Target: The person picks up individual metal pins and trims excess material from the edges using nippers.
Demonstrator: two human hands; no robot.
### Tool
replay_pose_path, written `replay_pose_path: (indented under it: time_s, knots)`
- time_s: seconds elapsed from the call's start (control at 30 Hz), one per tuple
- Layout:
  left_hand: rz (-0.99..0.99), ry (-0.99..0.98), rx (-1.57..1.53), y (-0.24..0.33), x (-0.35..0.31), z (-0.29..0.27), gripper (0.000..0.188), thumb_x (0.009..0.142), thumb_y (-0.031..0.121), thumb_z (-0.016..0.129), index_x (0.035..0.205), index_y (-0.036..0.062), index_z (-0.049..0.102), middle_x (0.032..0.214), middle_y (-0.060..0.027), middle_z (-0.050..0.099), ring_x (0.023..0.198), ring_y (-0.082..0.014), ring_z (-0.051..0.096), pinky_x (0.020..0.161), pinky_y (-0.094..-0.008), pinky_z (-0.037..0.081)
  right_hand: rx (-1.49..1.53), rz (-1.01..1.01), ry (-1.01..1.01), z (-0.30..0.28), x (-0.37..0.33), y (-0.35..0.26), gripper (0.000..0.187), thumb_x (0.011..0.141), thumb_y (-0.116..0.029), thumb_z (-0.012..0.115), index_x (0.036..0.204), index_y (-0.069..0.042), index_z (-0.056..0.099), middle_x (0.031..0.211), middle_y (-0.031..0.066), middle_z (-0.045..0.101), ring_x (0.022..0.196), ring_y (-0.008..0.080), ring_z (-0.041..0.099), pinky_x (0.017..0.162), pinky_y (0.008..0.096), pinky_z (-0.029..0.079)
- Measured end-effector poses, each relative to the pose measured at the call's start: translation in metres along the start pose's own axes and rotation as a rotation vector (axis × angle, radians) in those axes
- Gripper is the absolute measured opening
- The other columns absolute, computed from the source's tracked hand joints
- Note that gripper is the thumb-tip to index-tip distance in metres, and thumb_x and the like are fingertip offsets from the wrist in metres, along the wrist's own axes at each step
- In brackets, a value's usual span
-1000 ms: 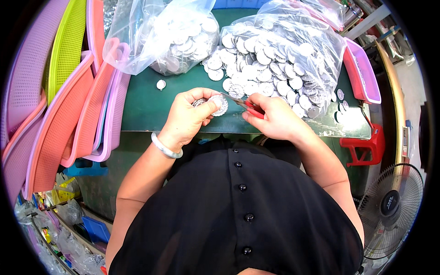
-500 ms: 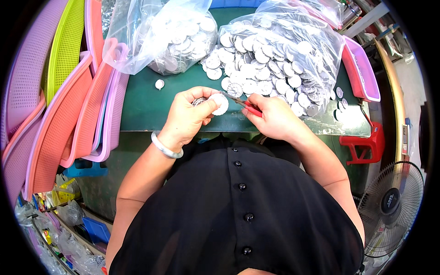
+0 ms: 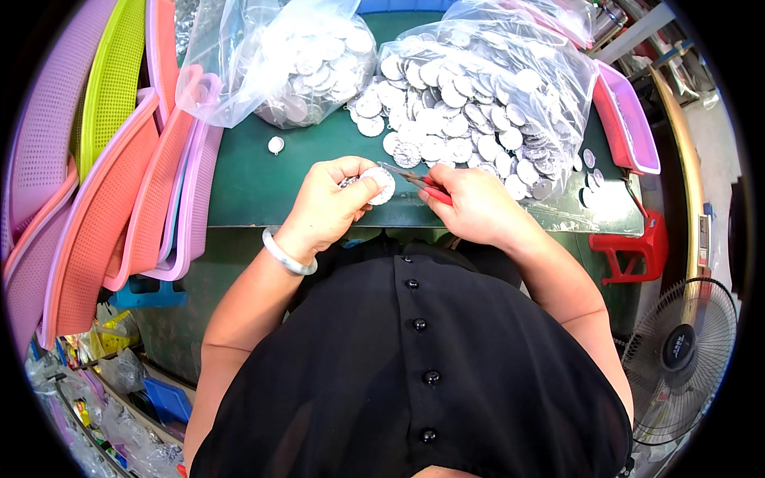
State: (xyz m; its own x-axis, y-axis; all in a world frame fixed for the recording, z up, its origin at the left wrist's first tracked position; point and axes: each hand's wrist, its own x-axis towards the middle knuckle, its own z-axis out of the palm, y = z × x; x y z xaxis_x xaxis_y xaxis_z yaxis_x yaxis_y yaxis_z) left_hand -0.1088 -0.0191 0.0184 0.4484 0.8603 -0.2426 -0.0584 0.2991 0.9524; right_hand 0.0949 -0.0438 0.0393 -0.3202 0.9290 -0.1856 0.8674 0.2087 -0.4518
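Note:
Pinched in my left hand [image 3: 331, 199] is a round silvery disc [image 3: 382, 185] with a scalloped rim; part of another metal piece shows behind it between the fingers. My right hand [image 3: 478, 203] is closed round red-handled pliers [image 3: 422, 182], whose tips point left and meet the disc's upper edge. Just beyond both hands, a pile of similar silver discs [image 3: 446, 123] spills from a clear plastic bag [image 3: 550, 88]. One small disc [image 3: 276, 145] lies alone on the green table [image 3: 255, 187], left of my left hand.
A second clear bag of discs [image 3: 319, 72] stands at the back left. Stacked plastic baskets [image 3: 103, 207] crowd the left side. A pink tray [image 3: 625, 119] sits at the right table edge, above a red stool [image 3: 637, 251]. A fan [image 3: 681, 358] stands at lower right.
The disc in my left hand has shifted slightly left and tilted a little. The pliers have moved slightly left with it. The pile and bags look unchanged.

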Motion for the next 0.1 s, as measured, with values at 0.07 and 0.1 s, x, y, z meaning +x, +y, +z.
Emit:
replay_pose_path:
  time_s: [0.07, 0.1]
  knots:
    - [0.007, -0.014, -0.007, 0.001, 0.0004, -0.0014, 0.013, 0.081, 0.013, 0.06, 0.086, 0.0004, 0.06, 0.068, -0.0004, 0.057, 0.053, -0.0026, 0.046, 0.046, -0.0156, 0.035, -0.002, -0.02, 0.002, -0.0003, 0.0003, 0.0004, 0.029, 0.082, -0.029, 0.05, 0.084, -0.001, 0.053, 0.069, 0.0186, 0.059, 0.069, 0.0352, 0.058, 0.062, 0.0429, 0.045]
    - [0.01, -0.021, -0.009, 0.0012, 0.0008, -0.0019, 0.014, 0.081, 0.013, 0.061, 0.086, -0.0001, 0.06, 0.068, -0.0003, 0.057, 0.053, -0.0022, 0.046, 0.046, -0.0155, 0.035, -0.002, -0.019, 0.003, -0.0002, 0.0002, 0.0006, 0.029, 0.082, -0.029, 0.05, 0.084, -0.001, 0.053, 0.069, 0.0186, 0.059, 0.069, 0.0352, 0.058, 0.062, 0.0429, 0.045]
